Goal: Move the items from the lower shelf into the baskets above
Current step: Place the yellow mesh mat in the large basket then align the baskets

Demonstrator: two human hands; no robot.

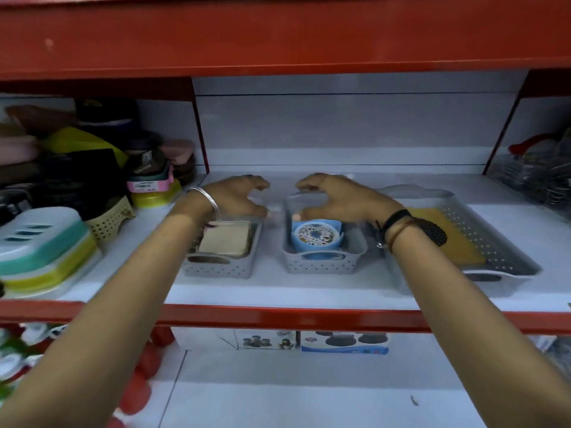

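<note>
Three grey perforated baskets stand on the upper white shelf. The left basket (216,267) holds a flat beige item (225,239). The middle basket (321,264) holds a round blue container with a patterned lid (315,236). The wide right basket (497,242) holds a flat yellow item (454,239). My left hand (238,196) hovers over the far end of the left basket, fingers curled and apart. My right hand (336,199) curls over the far rim of the middle basket; blur hides whether it touches. On the lower shelf lie two printed boxes (268,339) (344,342).
Stacked soap dishes (43,242), a beige perforated basket (111,220) and piled containers (151,183) fill the left bay. Metal wares (537,171) sit at the far right. Red shelf beams cross above (278,35) and below (278,316). Red items (139,390) sit at lower left.
</note>
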